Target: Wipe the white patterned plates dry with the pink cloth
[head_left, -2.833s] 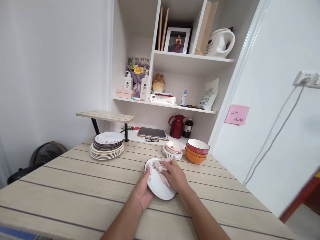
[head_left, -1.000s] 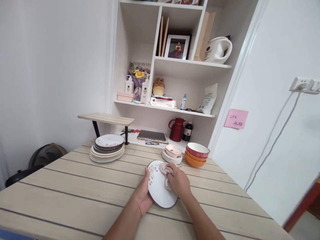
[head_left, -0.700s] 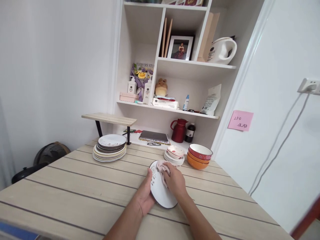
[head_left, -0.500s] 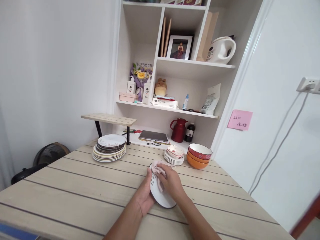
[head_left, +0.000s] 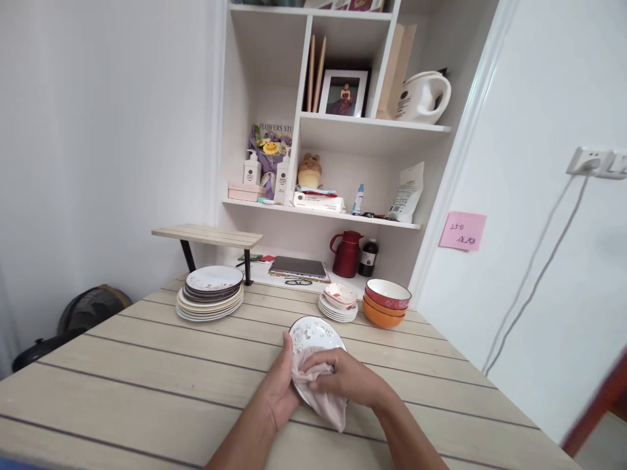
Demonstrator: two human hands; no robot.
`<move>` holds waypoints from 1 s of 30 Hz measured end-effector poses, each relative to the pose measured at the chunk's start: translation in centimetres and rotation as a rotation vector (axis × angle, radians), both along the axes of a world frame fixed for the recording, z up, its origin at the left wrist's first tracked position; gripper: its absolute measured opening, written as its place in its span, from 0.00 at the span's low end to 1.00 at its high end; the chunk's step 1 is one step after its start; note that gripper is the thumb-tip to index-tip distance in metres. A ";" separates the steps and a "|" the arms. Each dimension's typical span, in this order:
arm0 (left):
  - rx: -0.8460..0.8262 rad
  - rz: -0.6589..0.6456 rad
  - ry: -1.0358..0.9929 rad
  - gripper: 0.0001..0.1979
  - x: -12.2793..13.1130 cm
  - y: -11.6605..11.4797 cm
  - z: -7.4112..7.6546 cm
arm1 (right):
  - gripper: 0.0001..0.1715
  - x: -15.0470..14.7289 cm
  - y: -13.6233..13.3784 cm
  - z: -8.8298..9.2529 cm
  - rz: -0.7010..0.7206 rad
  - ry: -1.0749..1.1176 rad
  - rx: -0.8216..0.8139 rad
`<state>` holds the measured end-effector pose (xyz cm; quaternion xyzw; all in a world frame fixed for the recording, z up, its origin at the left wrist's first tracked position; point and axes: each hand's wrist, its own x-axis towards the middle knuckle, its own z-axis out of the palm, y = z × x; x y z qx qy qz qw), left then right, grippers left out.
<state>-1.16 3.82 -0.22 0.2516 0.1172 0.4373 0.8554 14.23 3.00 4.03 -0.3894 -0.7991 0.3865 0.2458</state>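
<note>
A white plate (head_left: 318, 331) with a dark rim and a small floral pattern is tilted above the table in front of me. My left hand (head_left: 283, 384) grips its left edge, thumb along the rim and fingers hidden underneath. With bent fingers, my right hand (head_left: 345, 377) presses a pale pink cloth (head_left: 326, 403) onto the plate's face. The cloth covers the plate's lower part, and one corner hangs over the near rim.
On the slatted table (head_left: 161, 385) stand a stack of plates (head_left: 210, 297) at left, small dishes (head_left: 339, 305) ahead, and stacked bowls (head_left: 386, 305) at right. Behind them are a small raised shelf (head_left: 208, 235), a laptop (head_left: 298, 266), a red jug (head_left: 347, 254) and a dark bottle (head_left: 368, 258).
My right hand has moved the cloth from the plate's far part down to its near part. The floral pattern at the far rim now shows. The view has shifted slightly.
</note>
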 end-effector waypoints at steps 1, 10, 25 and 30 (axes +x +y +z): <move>0.010 -0.010 -0.010 0.40 0.0 0.1 0.0 | 0.16 -0.1 0.1 -0.3 -0.013 0.007 0.032; -0.034 0.062 0.061 0.37 0.2 0.0 0.5 | 0.22 -1.4 4.0 -2.2 -0.499 -0.148 0.482; -0.170 0.176 0.039 0.38 0.4 -0.4 0.2 | 0.13 4.0 2.1 -1.7 -0.484 -0.540 0.266; -0.182 0.148 0.006 0.38 0.5 -0.2 0.0 | 0.11 3.0 0.2 -0.6 -0.192 -0.483 0.137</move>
